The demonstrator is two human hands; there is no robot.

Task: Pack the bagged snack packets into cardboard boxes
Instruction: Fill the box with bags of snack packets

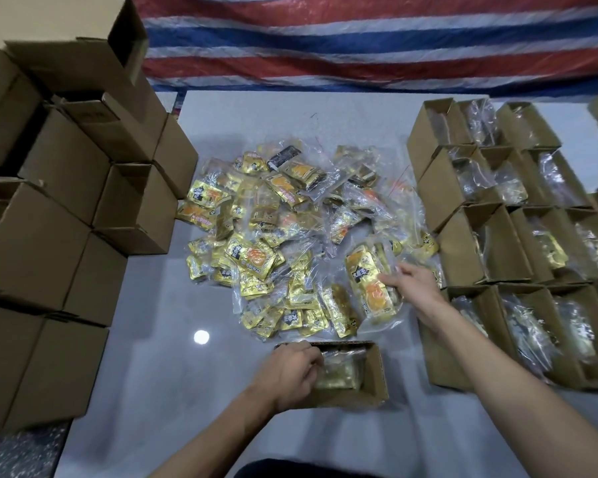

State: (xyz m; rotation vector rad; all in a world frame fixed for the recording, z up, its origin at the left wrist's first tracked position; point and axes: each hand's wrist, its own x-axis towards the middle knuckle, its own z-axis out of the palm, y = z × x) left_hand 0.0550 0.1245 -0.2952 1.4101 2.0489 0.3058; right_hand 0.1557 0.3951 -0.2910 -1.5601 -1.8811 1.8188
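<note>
Head view: at the pile's (273, 229) edge, right hand (415, 288) grips 1 packet (368, 286); left hand (289, 372) pinches 1 bag (340, 372) in 1 box (375, 377).

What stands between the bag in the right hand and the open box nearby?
Only bare table between bag and box. The left hand, though, covers the left of the box's opening, over another bag inside.

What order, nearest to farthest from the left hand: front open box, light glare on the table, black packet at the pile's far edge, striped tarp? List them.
1. Front open box: the left hand reaches into it.
2. Light glare: just left of the hand.
3. Black packet: well ahead, centre.
4. Striped tarp: far back.
</note>
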